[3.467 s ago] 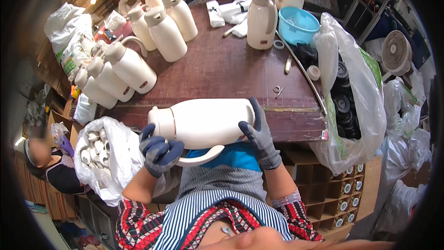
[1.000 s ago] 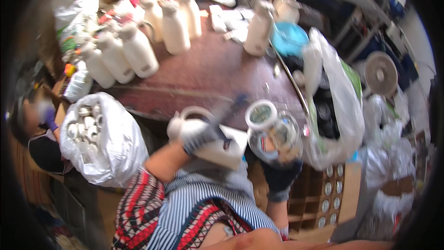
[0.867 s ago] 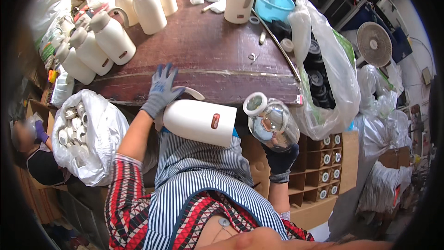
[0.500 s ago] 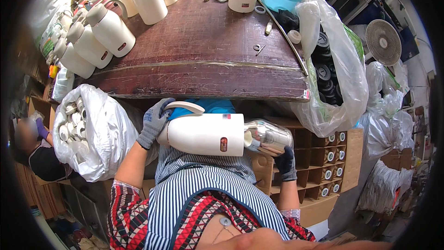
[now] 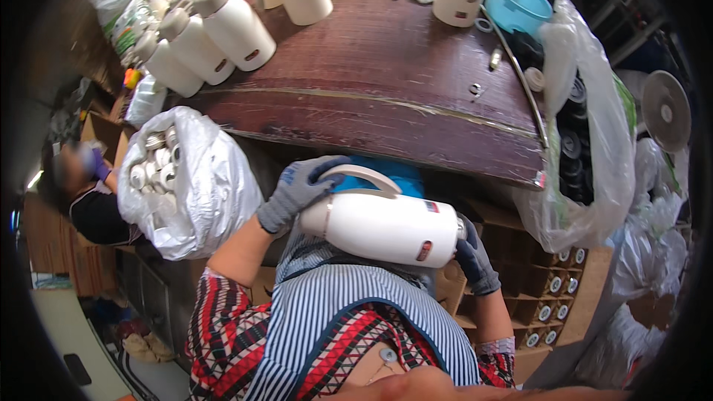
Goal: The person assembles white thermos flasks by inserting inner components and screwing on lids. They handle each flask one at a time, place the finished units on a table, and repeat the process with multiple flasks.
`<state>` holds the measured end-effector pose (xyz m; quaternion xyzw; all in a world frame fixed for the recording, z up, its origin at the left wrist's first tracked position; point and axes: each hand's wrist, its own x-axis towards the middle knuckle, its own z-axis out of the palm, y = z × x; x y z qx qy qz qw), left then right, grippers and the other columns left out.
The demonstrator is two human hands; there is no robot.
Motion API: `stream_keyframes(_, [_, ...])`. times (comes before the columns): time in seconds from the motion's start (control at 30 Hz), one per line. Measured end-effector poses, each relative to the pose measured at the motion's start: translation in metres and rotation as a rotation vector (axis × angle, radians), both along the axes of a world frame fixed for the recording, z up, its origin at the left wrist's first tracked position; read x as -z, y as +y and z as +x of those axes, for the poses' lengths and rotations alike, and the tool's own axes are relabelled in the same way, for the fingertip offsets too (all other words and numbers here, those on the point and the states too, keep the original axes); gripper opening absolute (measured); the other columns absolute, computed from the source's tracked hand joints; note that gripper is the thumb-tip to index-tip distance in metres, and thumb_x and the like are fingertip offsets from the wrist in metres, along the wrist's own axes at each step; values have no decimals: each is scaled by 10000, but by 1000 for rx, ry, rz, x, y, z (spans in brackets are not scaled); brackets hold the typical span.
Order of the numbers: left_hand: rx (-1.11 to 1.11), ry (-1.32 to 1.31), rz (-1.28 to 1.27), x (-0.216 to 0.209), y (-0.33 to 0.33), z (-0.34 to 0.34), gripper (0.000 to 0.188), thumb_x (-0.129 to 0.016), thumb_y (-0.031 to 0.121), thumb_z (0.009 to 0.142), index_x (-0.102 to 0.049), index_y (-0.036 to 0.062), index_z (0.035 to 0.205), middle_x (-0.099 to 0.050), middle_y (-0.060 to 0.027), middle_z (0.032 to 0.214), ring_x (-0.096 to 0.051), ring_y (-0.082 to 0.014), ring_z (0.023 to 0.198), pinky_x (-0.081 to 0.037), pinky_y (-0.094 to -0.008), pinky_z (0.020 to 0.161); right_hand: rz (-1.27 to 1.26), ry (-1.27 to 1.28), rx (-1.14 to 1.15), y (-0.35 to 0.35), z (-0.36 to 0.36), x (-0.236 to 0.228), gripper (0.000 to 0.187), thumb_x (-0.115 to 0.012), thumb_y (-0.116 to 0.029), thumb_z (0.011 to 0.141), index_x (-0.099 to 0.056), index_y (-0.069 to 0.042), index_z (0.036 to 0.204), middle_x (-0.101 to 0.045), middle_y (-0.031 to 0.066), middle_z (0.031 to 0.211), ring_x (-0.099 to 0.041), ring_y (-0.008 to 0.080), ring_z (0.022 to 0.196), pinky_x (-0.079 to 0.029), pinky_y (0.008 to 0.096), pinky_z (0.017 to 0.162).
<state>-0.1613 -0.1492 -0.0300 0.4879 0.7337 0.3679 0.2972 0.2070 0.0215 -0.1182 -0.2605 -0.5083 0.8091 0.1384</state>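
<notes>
Basically, the white vacuum jug point(image 5: 386, 226) lies on its side btwn the L hand point(image 5: 303, 188) & the R hand point(image 5: 477, 258), off the near edge of the bench point(image 5: 356, 52) & just in front of the striped apron point(image 5: 349, 301), collar end L, base end R & a bit lower. L hand grasps the off-white collar point(image 5: 316, 219) by the root of the curved handle point(image 5: 369, 173); R hand cups the base end, closed round a silvery insert point(image 5: 461, 229) poking out there, tho how firmly, can't tell. Body looks stiff & smooth, prob. fairly light for its size, so it'd likely roll or slip in a loose hold; the gray-blue gloves point(image 5: 281, 212) may add some grip. Insert looks like a glass liner, i.e. prob. the fragile bit: a knock or sideways squeeze could crack it. Best holds imo: collar or handle on the L, plus even palm pressure at the base, w/o pinching the shiny part.
</notes>
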Motion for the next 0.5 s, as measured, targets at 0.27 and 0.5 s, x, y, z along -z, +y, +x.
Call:
stream_keyframes(0.27, [-13,86,55,19,7,2,450,-717,362,937,-694,110,1309,-740,-126,1204,-728,-291,1046,-565,-379,931,-51,-131,45,-1,-18,2,678,-793,-296,906,-511,-40,1467,-605,148,1421,-579,243,1291,-471,387,1107])
stream_keyframes(0.5, [35,128,66,15,14,18,392,-708,260,940,-680,79,1287,-728,-161,1185,-713,-335,1060,-559,-384,929,136,-237,-154,9,-7,34,680,-822,-193,887,-513,-57,1477,-623,111,1388,-600,235,1252,-481,365,1097])
